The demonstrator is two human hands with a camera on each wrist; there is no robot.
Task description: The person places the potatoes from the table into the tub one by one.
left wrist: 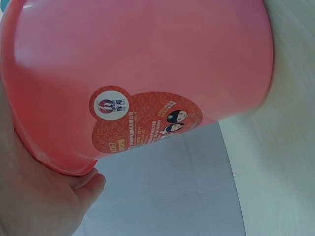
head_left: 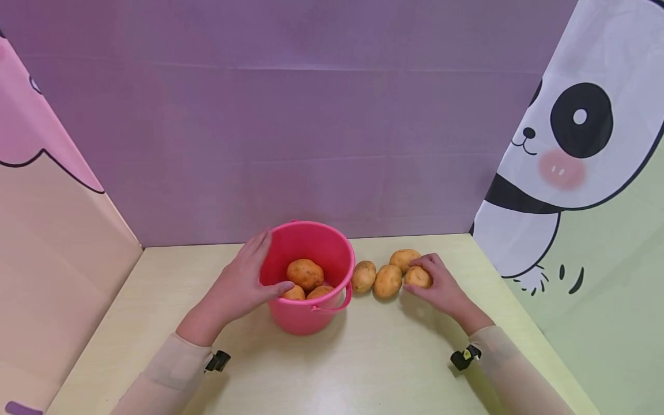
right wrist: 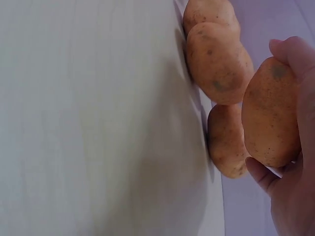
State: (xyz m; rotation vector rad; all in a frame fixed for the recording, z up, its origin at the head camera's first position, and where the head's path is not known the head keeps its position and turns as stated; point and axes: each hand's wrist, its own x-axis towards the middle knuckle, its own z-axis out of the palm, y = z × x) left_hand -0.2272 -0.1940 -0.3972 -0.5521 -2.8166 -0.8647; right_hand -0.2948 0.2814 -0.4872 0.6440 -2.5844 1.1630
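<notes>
Left hand [head_left: 241, 285] grips the pink bucket's [head_left: 311, 320] rim, its thumb dipping inside where three partly hidden potatoes [head_left: 305, 273] sit, while right hand [head_left: 441, 288] grasps a potato [head_left: 417, 277] beside three more just left of its fingertips.

Loose potatoes [head_left: 386, 280] crowd just right of the bucket [head_left: 306, 314]; the table [head_left: 363, 369] lies open nearer.

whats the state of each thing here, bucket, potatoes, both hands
pink bucket: upright on the table, handle down, three potatoes inside
left hand: holds the bucket's rim
right hand: grips one potato
gripped potato: lifted slightly in the fingers
three loose potatoes: lying on the table beside the bucket
</notes>
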